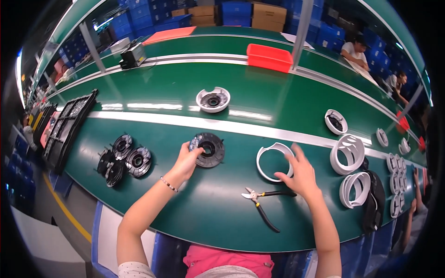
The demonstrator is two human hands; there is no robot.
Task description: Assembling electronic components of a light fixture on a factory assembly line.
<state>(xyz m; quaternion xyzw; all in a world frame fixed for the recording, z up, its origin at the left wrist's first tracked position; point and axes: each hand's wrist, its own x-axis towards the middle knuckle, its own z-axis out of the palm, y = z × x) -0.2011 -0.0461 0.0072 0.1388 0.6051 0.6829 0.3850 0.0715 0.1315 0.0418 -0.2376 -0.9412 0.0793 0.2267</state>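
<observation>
My left hand [187, 160] grips a black round plastic disc [212, 157] with a central hole, its thumb at the hole and its fingers behind the rim. Fingers spread, my right hand [299, 171] is at the right side of a white plastic ring [260, 162] that has a notch in its rim. Whether the fingertips touch the ring I cannot tell. In front of the ring lie cutting pliers [262, 207] with black and yellow handles, spread apart. Several more black discs [138, 161] sit in a group to the left.
White rings are stacked [347, 160] at the right, beside a black bag [374, 204]. Beyond the pale strip, a white housing with a black insert [213, 99] rests on the green surface. A red bin [270, 57] stands farther back. A black rack [69, 129] leans at the left edge.
</observation>
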